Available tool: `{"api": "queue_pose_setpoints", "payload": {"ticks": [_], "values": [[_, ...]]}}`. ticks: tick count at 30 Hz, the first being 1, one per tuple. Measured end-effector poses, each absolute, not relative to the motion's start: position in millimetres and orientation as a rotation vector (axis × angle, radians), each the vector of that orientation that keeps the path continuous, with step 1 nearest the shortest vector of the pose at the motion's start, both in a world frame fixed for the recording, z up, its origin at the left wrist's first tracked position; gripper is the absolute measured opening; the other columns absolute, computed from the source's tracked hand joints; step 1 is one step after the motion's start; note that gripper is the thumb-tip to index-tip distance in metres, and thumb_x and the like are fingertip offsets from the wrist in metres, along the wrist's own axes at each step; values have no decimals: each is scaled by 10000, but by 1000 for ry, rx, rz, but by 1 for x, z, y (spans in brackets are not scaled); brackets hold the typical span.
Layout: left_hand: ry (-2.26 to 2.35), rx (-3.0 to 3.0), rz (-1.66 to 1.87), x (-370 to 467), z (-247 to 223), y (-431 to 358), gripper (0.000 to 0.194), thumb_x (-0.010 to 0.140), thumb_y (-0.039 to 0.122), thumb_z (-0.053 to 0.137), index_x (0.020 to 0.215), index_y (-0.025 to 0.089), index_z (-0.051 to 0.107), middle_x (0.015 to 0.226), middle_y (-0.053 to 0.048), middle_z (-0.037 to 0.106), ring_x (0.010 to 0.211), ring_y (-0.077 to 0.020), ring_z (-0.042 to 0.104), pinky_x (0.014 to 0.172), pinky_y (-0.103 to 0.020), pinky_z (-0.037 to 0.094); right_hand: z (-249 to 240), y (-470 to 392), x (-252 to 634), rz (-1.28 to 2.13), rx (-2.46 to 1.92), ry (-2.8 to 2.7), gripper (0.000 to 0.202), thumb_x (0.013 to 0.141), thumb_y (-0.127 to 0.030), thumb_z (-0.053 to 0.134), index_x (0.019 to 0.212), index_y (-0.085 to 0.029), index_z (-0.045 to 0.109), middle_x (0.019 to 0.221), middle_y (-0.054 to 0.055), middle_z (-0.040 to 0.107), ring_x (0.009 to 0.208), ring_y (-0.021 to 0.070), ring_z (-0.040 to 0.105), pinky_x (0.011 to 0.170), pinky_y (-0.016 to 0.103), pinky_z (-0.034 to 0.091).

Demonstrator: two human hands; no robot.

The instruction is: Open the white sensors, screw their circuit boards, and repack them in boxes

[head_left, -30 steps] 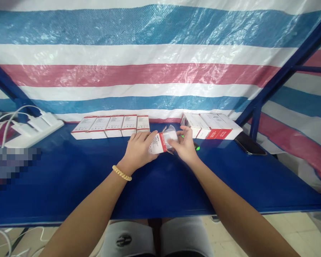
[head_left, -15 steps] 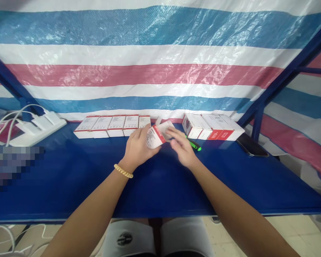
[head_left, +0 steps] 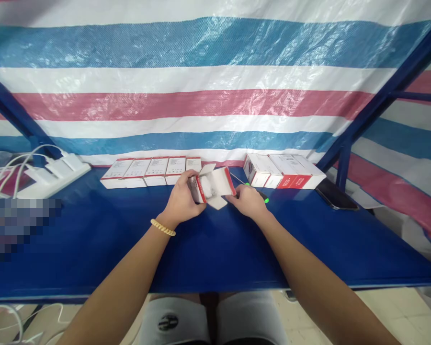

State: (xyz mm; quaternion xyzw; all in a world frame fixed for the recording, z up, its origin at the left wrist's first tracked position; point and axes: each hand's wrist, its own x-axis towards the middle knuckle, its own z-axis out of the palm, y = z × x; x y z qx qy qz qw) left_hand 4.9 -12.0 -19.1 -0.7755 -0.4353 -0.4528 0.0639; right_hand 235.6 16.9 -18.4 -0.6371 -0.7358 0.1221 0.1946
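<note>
A small white and red box is held above the blue table, its flaps spread open toward the right. Something white and rounded shows inside it. My left hand is wrapped round the closed end of the box. At the flap's lower right edge is my right hand, fingers closed together, with the fingertips partly hidden. A black and green tool lies on the table just behind my right hand, mostly covered by it.
Several white boxes line the back left, and more white and red boxes stand at the back right. A dark phone lies beside those. At the left is a power strip with plugs and cables. Blue frame posts rise behind.
The box has turned so that its open end and spread flaps now show, with white contents inside. My right hand has moved slightly right and closed at the flap's edge.
</note>
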Motion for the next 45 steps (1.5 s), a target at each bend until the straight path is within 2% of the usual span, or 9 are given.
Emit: {"api": "queue_pose_setpoints", "payload": {"ticks": [6,10,14,18,21,26,32,39,45], "values": [[-1283,-2484,-1295,-2,-15,-14,879,570,248,787,1335,178,360,1287,-154,508,1217,-339,570,1046,-486,484,-14,18,239,464,-1751,-1947,113,752,-314,654,757,-207,688,797,78,724,776,244,672,664,340,469],[-1380,-2378,-1282,-2,-14,-13,842,569,252,783,1317,182,403,1270,-139,542,1185,-344,589,1021,-483,498,-4,16,242,649,-1427,-1562,195,693,-403,694,746,-215,709,698,21,675,643,176,595,628,328,455],[-1377,-2191,-1295,5,-11,-15,719,657,312,760,1288,177,443,1195,-129,620,1089,-328,630,951,-480,518,10,7,245,933,-927,-1200,249,662,-413,717,854,-254,704,634,-29,572,462,93,412,438,271,300],[-1347,-2136,-1150,12,-8,-16,590,721,311,723,1251,167,506,1172,-147,661,1072,-317,631,947,-463,492,17,-4,244,1177,-722,-1200,250,619,-377,754,829,-256,688,595,-33,580,416,99,449,366,243,247],[-1344,-2163,-1043,15,-9,-16,596,719,292,703,1271,163,517,1200,-154,663,1085,-323,624,942,-456,476,14,-8,236,1210,-791,-1335,264,607,-351,787,820,-224,695,557,-28,610,374,103,471,342,240,271],[-1251,-2217,-985,22,-11,-21,566,731,257,668,1273,145,549,1223,-149,663,1112,-318,612,933,-437,462,-1,-7,221,944,-994,-1539,273,661,-388,774,842,-202,690,748,34,712,509,139,603,481,303,503],[-1302,-2273,-935,32,-9,-27,561,751,274,651,1293,162,562,1227,-138,658,1116,-320,606,925,-441,452,-11,-8,215,846,-1074,-1596,226,752,-436,698,747,-217,640,559,3,613,480,166,576,499,337,507],[-1309,-2220,-1057,36,-9,-28,523,769,249,658,1271,156,543,1196,-137,662,1094,-302,619,960,-441,479,-6,-8,212,619,-964,-1755,213,832,-372,620,876,-218,760,811,57,646,679,168,591,675,366,518],[-1654,-1915,-1369,35,-4,-28,727,652,410,814,1239,162,465,1140,-144,622,1065,-321,635,853,-438,553,-3,-6,224,1083,-725,-1555,560,825,-626,578,1249,-269,659,1062,74,639,686,141,548,478,267,415]]}}
